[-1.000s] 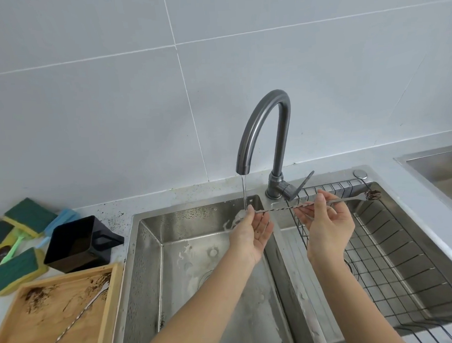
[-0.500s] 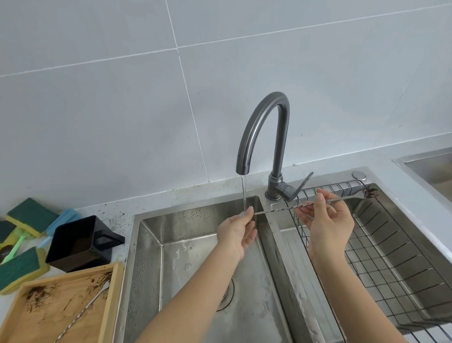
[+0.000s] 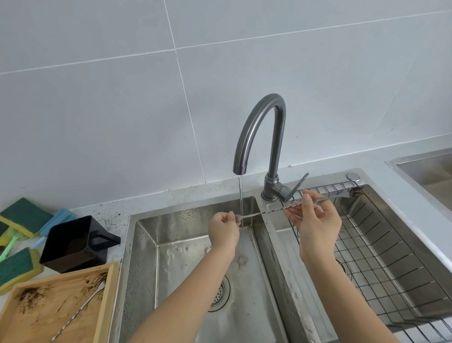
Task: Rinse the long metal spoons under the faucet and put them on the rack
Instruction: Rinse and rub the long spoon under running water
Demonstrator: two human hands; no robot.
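Matt grey metal faucet (image 3: 259, 133), shiny wet steel sink (image 3: 192, 250), stained wooden tray (image 3: 106, 306).

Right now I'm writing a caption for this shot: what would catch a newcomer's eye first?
The long metal spoon held level across the sink divider, the left hand pinching one end under the faucet stream and the right hand pinching its middle. Next, its dirty far end over the wire rack, and another spoon on the stained wooden tray at lower left.

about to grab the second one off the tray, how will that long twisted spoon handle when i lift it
The long spoon on the wooden tray is probably stiff and light: thin metal. Its twisted stem should aid grip, though it may pivot if pinched at one end. The brown residue smeared near it suggests it may feel gritty or sticky.
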